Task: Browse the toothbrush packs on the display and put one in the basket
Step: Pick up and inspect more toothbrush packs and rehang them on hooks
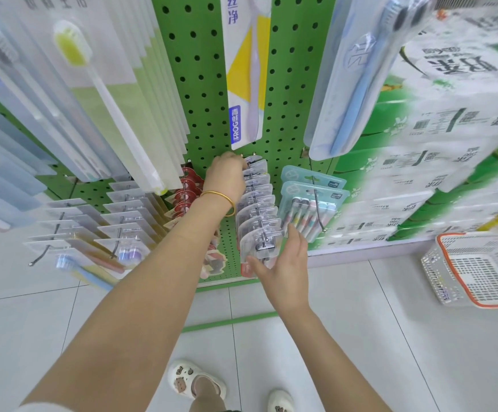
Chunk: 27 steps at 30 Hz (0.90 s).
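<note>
A row of clear toothbrush packs (256, 203) hangs on a hook of the green pegboard display (200, 84). My left hand (227, 176) reaches to the back of that row, its fingertips hidden behind the rearmost packs. My right hand (283, 263) holds the frontmost pack (261, 248) at the hook's end, thumb under it and fingers along its right side. The white basket with an orange rim (476, 272) stands on the floor at the right, with nothing visible inside.
More toothbrush packs hang left (123, 215) and right (310, 206) of the row, with long packs above (99, 93). Stacked tissue packages (435, 162) fill the shelf at the right. White floor tiles and my sandalled feet (194, 379) are below.
</note>
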Each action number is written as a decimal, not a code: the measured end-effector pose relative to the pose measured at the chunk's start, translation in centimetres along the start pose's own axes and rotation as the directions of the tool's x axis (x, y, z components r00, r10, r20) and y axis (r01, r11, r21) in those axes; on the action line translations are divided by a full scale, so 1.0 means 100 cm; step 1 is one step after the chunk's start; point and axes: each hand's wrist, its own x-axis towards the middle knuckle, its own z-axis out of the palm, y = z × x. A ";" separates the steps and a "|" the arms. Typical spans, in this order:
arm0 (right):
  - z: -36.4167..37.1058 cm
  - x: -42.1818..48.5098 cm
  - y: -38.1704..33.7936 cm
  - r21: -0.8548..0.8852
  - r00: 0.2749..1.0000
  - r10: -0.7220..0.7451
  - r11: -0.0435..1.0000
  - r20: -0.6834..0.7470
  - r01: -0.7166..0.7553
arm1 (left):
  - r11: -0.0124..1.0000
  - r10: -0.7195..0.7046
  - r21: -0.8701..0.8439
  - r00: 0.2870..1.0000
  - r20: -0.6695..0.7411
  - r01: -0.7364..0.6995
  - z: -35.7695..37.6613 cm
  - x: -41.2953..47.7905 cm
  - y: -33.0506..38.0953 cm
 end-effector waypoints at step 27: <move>-0.007 -0.014 0.003 -0.009 0.999 -0.048 0.999 0.007 0.048 | 0.970 -0.223 0.085 0.971 -0.080 0.230 -0.010 -0.072 0.020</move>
